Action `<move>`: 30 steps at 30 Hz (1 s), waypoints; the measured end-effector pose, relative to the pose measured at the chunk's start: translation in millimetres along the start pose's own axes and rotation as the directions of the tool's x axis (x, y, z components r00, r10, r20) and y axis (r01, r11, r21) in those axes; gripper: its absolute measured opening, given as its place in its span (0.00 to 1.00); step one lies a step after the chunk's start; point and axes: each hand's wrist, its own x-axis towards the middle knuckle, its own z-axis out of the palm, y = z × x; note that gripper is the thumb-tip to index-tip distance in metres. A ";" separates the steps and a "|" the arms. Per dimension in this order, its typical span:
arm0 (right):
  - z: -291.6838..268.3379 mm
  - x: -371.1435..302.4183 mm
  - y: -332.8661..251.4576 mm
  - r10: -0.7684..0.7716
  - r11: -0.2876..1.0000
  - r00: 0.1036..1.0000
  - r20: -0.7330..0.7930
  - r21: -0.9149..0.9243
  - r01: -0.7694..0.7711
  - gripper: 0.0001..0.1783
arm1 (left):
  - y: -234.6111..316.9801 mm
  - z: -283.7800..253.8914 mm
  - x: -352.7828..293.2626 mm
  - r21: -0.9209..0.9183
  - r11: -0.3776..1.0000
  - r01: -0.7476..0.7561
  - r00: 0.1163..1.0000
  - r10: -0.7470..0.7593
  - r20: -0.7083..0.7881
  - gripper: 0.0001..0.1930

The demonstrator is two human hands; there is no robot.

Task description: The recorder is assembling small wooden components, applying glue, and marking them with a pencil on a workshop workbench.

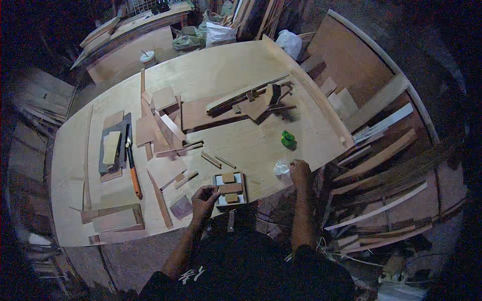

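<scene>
A small shallow box (245, 199) with brown walls and a white inside sits at the table's near edge. Two light wood blocks, the upper block (228, 177) and the lower block (231, 198), lie in it with a wider brown wood piece (231, 188) between them. My left hand (203, 197) is closed at the box's left wall, fingertips against that wall and the brown piece's end; what they pinch is unclear. Farther right, my right hand (300, 173) is closed beside a clear plastic bag (282, 168); whatever it grips is hidden. A crumpled green packet (288, 140) lies beyond.
Thin wood sticks (211, 160) lie beyond the box. Wood offcuts (159, 125) are piled mid-table, with an orange-handled tool (134, 175) to their left. A dark-edged wooden assembly (258, 106) stands at the back. Boards (376, 135) lean beyond the table's right edge.
</scene>
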 end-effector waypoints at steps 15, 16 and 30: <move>2.6 -67.4 -130.6 -0.304 0.791 0.937 -0.172 0.503 0.349 0.19 | 12.3 26.0 21.9 -0.370 0.908 0.196 0.980 -0.170 0.102 0.08; 6.5 -74.6 -144.0 -0.255 0.729 0.965 -0.060 0.644 0.233 0.20 | 17.8 28.6 21.0 -0.377 0.896 0.234 0.972 -0.213 0.097 0.06; 36.3 -106.5 -166.6 -0.144 0.243 0.988 0.063 0.970 -0.026 0.13 | -26.8 42.5 25.0 -0.690 0.576 0.438 0.897 -0.331 0.293 0.30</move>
